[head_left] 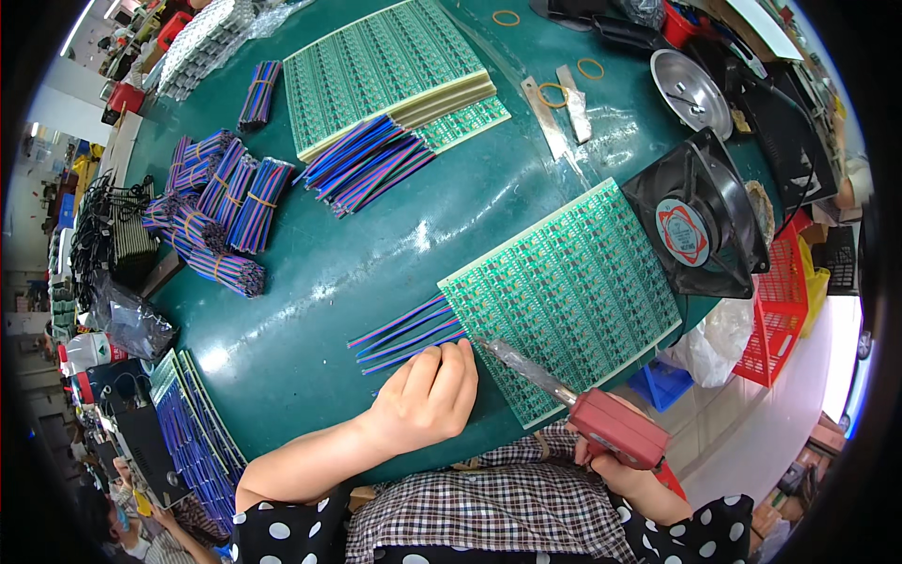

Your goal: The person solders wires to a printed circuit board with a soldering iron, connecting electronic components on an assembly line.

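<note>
I've got a glossy green table (pixel 310 324) here, a black fan (pixel 728 224) at its right, a red crate (pixel 770 340) and pale floor (pixel 752 414) beyond. Beside the fan lies the circuit-board panel (pixel 568 291), bright green, tightly rowed, blue-and-pink wires (pixel 402 324) at its left edge. The left hand (pixel 427 390) curls there, its grip hidden from me; the right hand (pixel 601 458) clasps a red soldering iron (pixel 620 430), tip near that edge.
</note>
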Demonstrator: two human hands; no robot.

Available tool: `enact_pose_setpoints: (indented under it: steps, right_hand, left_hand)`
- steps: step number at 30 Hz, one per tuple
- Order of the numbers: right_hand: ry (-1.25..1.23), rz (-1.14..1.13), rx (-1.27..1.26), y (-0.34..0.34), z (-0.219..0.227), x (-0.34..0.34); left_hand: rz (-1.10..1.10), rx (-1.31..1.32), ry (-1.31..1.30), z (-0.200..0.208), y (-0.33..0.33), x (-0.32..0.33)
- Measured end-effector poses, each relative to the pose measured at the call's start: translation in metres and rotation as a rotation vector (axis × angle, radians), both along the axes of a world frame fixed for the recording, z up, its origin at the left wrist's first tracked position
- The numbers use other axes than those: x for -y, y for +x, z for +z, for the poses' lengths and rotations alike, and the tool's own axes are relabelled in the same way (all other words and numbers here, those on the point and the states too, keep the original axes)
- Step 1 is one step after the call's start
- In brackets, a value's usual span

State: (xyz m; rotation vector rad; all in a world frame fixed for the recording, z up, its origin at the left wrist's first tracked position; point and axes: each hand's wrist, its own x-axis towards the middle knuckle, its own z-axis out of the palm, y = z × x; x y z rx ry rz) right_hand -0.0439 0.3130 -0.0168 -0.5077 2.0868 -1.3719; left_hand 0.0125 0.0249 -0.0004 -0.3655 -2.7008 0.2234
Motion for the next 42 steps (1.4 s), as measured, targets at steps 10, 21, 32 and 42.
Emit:
enact_pose_setpoints:
  steps: [10, 21, 32, 42]
  right_hand:
    - [-0.193, 0.244, -0.351, -0.021, 0.022, -0.009]
    - [-0.275, -0.653, -0.297, -0.021, 0.100, -0.075]
    - [-0.171, -0.671, -0.861, -0.111, 0.047, -0.080]
    - [-0.238, -0.099, 0.087, 0.010, 0.017, -0.033]
  left_hand:
    - [0.007, -0.013, -0.029, 0.001, -0.001, 0.000]
    - [0.051, 0.011, 0.050, -0.004, 0.006, -0.003]
    - [0.073, 0.008, 0.105, -0.004, 0.016, -0.001]
    - [0.016, -0.025, 0.135, -0.002, 0.001, 0.000]
